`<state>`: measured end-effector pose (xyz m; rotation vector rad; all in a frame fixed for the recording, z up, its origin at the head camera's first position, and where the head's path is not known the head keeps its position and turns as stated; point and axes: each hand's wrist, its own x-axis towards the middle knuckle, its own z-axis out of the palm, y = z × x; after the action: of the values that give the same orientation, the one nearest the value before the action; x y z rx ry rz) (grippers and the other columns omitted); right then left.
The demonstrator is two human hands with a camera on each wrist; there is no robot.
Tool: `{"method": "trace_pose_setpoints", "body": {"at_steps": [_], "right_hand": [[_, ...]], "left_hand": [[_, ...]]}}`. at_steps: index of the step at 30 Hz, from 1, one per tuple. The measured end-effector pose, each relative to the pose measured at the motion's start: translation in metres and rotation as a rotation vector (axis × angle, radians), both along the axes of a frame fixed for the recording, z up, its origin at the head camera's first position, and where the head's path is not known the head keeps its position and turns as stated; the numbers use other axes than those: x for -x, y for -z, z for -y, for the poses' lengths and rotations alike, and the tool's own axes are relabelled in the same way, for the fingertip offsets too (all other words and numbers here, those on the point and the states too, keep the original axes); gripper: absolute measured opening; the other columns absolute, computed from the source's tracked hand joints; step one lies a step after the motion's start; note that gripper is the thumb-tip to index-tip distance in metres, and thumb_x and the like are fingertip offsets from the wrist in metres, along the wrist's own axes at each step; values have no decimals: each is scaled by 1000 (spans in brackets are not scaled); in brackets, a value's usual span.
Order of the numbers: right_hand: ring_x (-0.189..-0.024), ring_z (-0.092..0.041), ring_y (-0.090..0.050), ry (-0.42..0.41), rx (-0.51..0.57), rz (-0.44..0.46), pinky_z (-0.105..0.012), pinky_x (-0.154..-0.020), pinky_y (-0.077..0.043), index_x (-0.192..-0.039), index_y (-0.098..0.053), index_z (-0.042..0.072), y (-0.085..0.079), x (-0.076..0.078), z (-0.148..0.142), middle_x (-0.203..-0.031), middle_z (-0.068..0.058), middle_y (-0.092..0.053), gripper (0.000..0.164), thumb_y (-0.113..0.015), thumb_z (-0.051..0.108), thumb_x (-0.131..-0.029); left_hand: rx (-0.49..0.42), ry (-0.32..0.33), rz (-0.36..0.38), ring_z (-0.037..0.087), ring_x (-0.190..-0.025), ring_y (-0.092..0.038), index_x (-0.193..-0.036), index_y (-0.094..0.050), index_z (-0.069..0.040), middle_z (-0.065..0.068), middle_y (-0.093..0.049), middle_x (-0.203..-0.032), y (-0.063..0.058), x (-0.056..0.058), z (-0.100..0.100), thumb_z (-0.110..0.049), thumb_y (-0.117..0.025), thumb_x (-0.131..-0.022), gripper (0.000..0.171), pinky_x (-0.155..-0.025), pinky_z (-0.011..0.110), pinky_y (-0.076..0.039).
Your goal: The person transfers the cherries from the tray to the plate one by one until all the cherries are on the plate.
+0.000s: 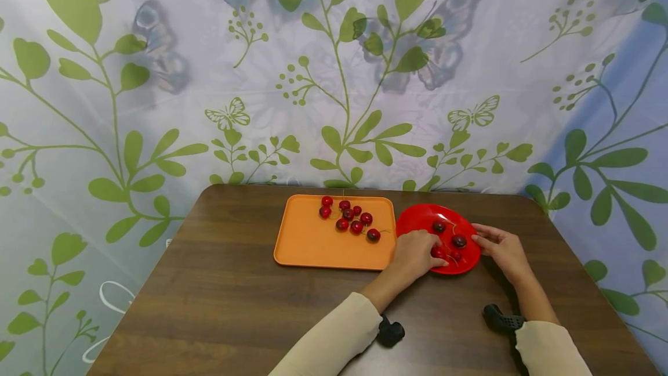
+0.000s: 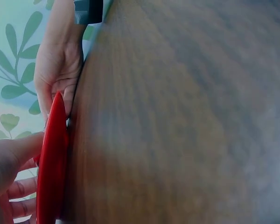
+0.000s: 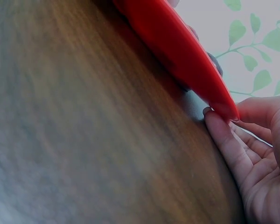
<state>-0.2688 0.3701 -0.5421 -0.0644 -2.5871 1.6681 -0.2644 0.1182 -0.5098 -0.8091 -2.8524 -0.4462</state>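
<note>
The red plate (image 1: 417, 217) lies at the right of the table and bears several cherries, two of them dark, a cherry (image 1: 459, 241) by the right rim and another (image 1: 439, 226) toward the back. My left hand (image 1: 416, 253) reaches over the plate's near left side, thumb and fingertips bent around a red cherry (image 1: 438, 251) that they partly cover. At the right rim, my right hand (image 1: 503, 251) pinches the plate's edge. In the right wrist view, the thumb and a finger (image 3: 224, 140) meet the rim from both sides.
Left of the plate is an orange tray (image 1: 313, 248) with several cherries (image 1: 356, 227) grouped in its back right part. Both stand on a brown wooden table (image 1: 224, 295). A leaf-patterned cloth (image 1: 172, 74) hangs behind. A black device (image 1: 390, 332) is at the left wrist.
</note>
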Motion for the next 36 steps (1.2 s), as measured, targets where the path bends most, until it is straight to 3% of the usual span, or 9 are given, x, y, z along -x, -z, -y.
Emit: {"method": "trace_pose_setpoints", "body": {"at_steps": [5, 12, 18, 26, 36], "right_hand": [[-84, 3, -66, 1, -1, 1, -23, -71, -58, -141, -54, -8, -1, 0, -1, -95, 21, -67, 56, -68, 27, -100], [-84, 3, -66, -4, 26, 11, -23, -72, -58, -141, -52, -9, -3, 0, -2, -95, 22, -67, 57, -68, 26, -99], [-84, 2, -67, -5, 26, 13, -23, -72, -58, -141, -53, -9, -2, 0, -2, -95, 21, -68, 57, -68, 27, -99], [-83, 1, -66, -13, 38, 15, -23, -70, -58, -142, -53, -8, 0, 0, -1, -96, 19, -68, 56, -69, 26, -99], [-84, 1, -65, -4, 9, 24, -24, -72, -58, -142, -53, -6, 0, 0, 0, -97, 20, -67, 57, -68, 29, -99]], "left_hand": [[-49, 30, 72, -4, -78, -56, -111, -78, -35, -20, -73, -98, -1, 1, 1, -55, -81, -79, 38, -61, 12, -41], [-111, 57, 124, -4, -72, -48, -114, -77, -33, -19, -69, -88, -3, 1, 6, -53, -82, -80, 39, -60, 10, -38], [-148, 63, 76, -1, -70, -45, -121, -75, -31, -12, -63, -85, -9, -3, 18, -54, -79, -82, 46, -57, 9, -36], [-246, 86, 32, -1, -80, -54, -124, -74, -27, -5, -69, -101, -16, -6, 46, -53, -77, -86, 46, -63, 8, -40], [-234, 54, -32, 3, -77, -54, -122, -75, -25, -2, -68, -102, -16, -4, 85, -51, -80, -84, 46, -59, 10, -40]]}}
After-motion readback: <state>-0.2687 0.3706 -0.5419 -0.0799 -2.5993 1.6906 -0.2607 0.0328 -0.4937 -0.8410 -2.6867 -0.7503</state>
